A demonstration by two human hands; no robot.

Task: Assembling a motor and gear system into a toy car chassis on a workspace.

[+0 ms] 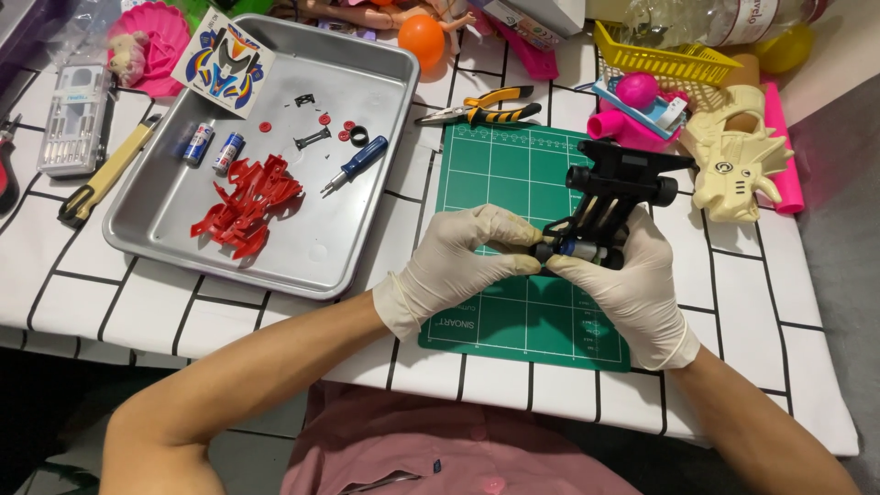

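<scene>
Both my hands wear white gloves and meet over a green cutting mat [495, 174]. My right hand [632, 284] grips a black toy car chassis [616, 188] from below, tilted up with its black wheels showing. The fingertips of my left hand [458, 257] pinch at the chassis's near end, where a small cylindrical battery [579, 250] sits in it. A metal tray [302, 247] to the left holds a red car body shell [246, 203], two small batteries [213, 147], a blue-handled screwdriver [357, 162], and small red and black parts.
Yellow-handled pliers [486, 108] lie beyond the mat. A yellow utility knife [105, 172] and a clear bit case [75, 119] sit left of the tray. A cream toy dinosaur [738, 160], pink toys, a yellow basket [660, 57] and an orange ball [422, 38] crowd the back.
</scene>
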